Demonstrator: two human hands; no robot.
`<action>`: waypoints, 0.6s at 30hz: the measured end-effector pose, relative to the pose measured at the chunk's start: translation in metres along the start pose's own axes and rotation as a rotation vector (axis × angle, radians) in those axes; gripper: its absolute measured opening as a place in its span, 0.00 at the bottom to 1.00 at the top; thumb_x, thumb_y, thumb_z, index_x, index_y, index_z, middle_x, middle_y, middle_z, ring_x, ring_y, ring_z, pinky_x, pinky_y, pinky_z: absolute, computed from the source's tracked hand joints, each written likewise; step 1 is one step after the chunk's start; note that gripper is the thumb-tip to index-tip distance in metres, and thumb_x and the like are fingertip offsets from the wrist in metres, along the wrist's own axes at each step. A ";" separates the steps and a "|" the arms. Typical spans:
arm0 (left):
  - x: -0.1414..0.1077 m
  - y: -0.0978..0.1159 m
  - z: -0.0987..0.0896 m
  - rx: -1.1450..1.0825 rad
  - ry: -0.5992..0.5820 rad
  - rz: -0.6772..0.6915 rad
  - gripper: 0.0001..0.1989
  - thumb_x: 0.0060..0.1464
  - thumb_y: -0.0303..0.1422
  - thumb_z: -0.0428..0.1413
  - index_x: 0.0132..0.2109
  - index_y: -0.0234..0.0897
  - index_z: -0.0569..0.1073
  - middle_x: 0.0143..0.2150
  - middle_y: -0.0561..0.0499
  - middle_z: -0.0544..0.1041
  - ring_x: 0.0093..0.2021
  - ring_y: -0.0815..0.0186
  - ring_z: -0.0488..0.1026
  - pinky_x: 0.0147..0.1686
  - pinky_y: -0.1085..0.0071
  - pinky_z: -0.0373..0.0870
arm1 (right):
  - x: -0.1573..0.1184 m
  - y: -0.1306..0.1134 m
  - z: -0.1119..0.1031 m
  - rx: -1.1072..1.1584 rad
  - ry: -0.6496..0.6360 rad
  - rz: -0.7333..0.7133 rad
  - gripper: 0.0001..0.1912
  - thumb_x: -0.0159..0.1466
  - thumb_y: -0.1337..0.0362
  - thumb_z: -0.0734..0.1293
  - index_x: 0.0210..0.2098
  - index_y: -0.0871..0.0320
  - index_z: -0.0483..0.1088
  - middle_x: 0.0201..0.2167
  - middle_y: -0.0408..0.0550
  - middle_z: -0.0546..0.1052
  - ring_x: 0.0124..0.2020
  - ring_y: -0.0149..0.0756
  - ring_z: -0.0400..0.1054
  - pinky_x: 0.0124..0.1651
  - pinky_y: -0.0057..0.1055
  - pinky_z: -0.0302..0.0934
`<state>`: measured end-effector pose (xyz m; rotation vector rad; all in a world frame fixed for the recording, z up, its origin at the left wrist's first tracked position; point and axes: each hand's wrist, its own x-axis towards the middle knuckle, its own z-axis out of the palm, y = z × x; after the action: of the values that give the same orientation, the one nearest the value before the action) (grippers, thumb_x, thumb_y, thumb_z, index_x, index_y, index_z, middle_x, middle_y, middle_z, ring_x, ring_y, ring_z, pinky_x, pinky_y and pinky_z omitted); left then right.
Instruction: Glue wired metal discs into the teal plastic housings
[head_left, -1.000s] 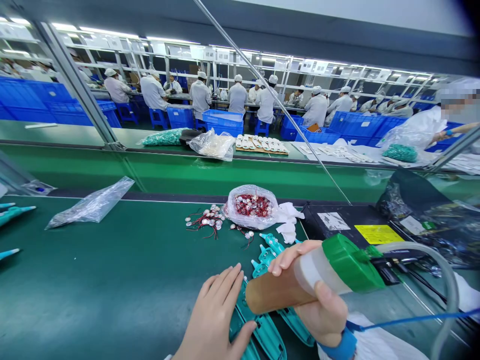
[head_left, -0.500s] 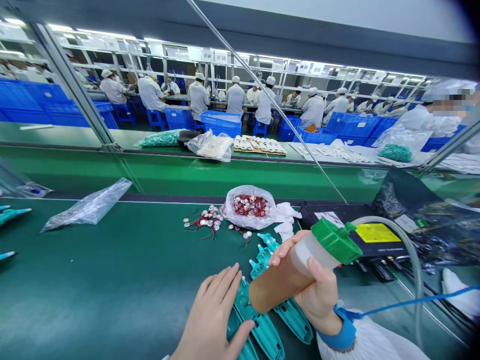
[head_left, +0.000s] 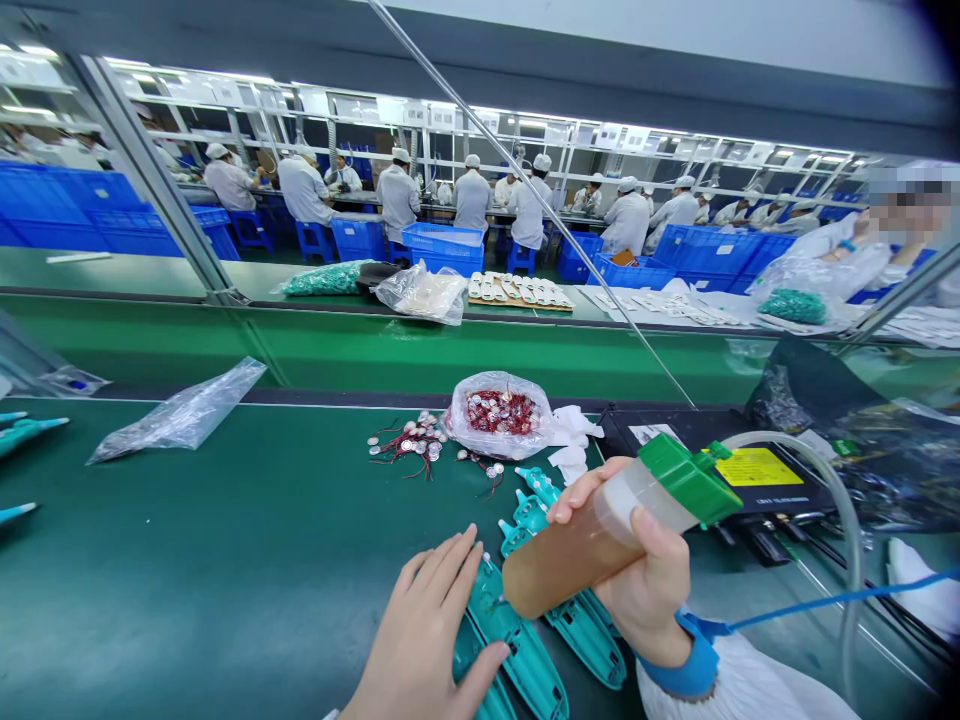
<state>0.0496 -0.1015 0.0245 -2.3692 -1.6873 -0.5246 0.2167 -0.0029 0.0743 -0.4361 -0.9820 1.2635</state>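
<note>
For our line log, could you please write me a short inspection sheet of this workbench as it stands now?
Surface: green mat on the bench, with items lying on it.
Job's things: amber-filled dispensing cartridge with a green cap; teal plastic housings.
Clutter: clear bag of red-wired metal discs, loose wired discs, white tissue, clear plastic bag.
Hands: right hand grips the cartridge; left hand lies open against the housings.
Cables: grey hose; blue cord leading from the right wrist cuff.
Surroundings: black unit with yellow label; workers in white caps and blue crates beyond.
</note>
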 end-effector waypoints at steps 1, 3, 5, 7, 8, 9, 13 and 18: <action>0.000 0.000 -0.001 -0.012 -0.009 -0.015 0.30 0.55 0.43 0.55 0.61 0.31 0.63 0.62 0.41 0.67 0.55 0.52 0.71 0.47 0.60 0.74 | 0.000 0.000 0.000 0.001 0.008 0.002 0.12 0.55 0.55 0.65 0.35 0.55 0.68 0.22 0.43 0.74 0.21 0.36 0.69 0.25 0.31 0.65; -0.001 0.000 -0.003 -0.044 -0.016 -0.051 0.32 0.56 0.43 0.54 0.64 0.33 0.60 0.63 0.41 0.65 0.57 0.52 0.69 0.48 0.61 0.74 | 0.000 0.000 0.000 -0.003 0.021 0.004 0.12 0.55 0.55 0.65 0.35 0.55 0.68 0.21 0.43 0.74 0.21 0.36 0.69 0.24 0.31 0.65; -0.003 -0.003 -0.007 -0.072 -0.015 -0.078 0.33 0.57 0.43 0.53 0.66 0.36 0.55 0.65 0.43 0.64 0.59 0.52 0.68 0.49 0.60 0.74 | 0.000 0.000 0.000 -0.011 0.036 0.009 0.12 0.54 0.55 0.65 0.34 0.55 0.68 0.21 0.44 0.74 0.21 0.36 0.69 0.24 0.31 0.64; -0.006 -0.010 -0.013 -0.087 -0.008 -0.098 0.33 0.58 0.42 0.52 0.67 0.41 0.53 0.65 0.44 0.63 0.60 0.52 0.66 0.50 0.58 0.74 | 0.000 -0.001 -0.001 -0.012 0.052 0.016 0.12 0.54 0.55 0.65 0.34 0.55 0.68 0.21 0.44 0.74 0.20 0.36 0.69 0.24 0.32 0.65; -0.008 -0.014 -0.015 -0.095 -0.005 -0.110 0.32 0.59 0.40 0.51 0.67 0.43 0.52 0.65 0.45 0.63 0.60 0.52 0.66 0.51 0.57 0.73 | 0.001 -0.001 -0.001 -0.007 0.062 0.018 0.12 0.54 0.54 0.65 0.34 0.55 0.69 0.21 0.43 0.74 0.21 0.37 0.69 0.24 0.32 0.65; -0.011 -0.019 -0.017 -0.105 -0.003 -0.127 0.30 0.60 0.39 0.51 0.67 0.45 0.53 0.65 0.46 0.64 0.60 0.53 0.66 0.52 0.57 0.72 | 0.001 -0.002 -0.001 0.000 0.078 0.018 0.12 0.54 0.54 0.65 0.33 0.55 0.69 0.21 0.43 0.74 0.21 0.37 0.69 0.24 0.33 0.66; -0.024 -0.039 -0.017 -0.156 0.029 -0.218 0.23 0.62 0.35 0.48 0.63 0.49 0.60 0.61 0.50 0.70 0.56 0.58 0.71 0.50 0.62 0.74 | 0.005 -0.010 0.001 0.038 0.176 0.044 0.13 0.51 0.53 0.65 0.31 0.54 0.69 0.20 0.43 0.73 0.20 0.37 0.68 0.23 0.34 0.66; -0.031 -0.045 -0.012 -0.332 0.000 -0.330 0.17 0.63 0.36 0.47 0.57 0.47 0.69 0.47 0.50 0.78 0.44 0.64 0.78 0.41 0.72 0.77 | 0.016 -0.026 0.002 0.106 0.402 0.162 0.15 0.45 0.51 0.65 0.27 0.55 0.67 0.19 0.41 0.70 0.20 0.34 0.66 0.24 0.33 0.66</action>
<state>-0.0035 -0.1174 0.0210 -2.2991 -2.1518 -0.9235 0.2305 0.0043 0.1007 -0.6669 -0.5463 1.3005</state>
